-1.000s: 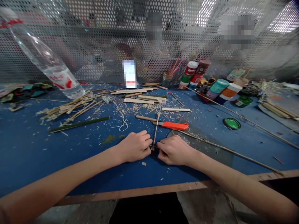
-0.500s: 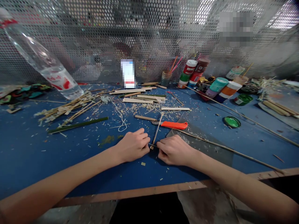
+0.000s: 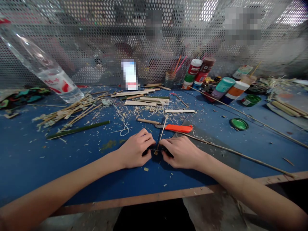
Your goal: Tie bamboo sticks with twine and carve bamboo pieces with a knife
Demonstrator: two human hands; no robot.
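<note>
A thin bamboo stick lies on the blue table between my hands, its near end by my fingertips. A thin string, hard to make out, crosses that end, where a small pale knob shows. My left hand rests just left of it, thumb and fingers parted. On the right, my right hand is also open, with its index fingertip close to the stick; whether it touches is unclear. Beyond my right hand is a utility knife with an orange handle, its blade by the stick.
Bamboo strips, shavings and a bundle of sticks lie farther back. A water bottle leans at left; a lit phone stands against the perforated metal screen. Paint bottles are at right. A long thin rod reaches the front edge.
Both hands were closed with the string taut between them. Now their fingers have parted and the string is slacker. The stick stays roughly in place.
</note>
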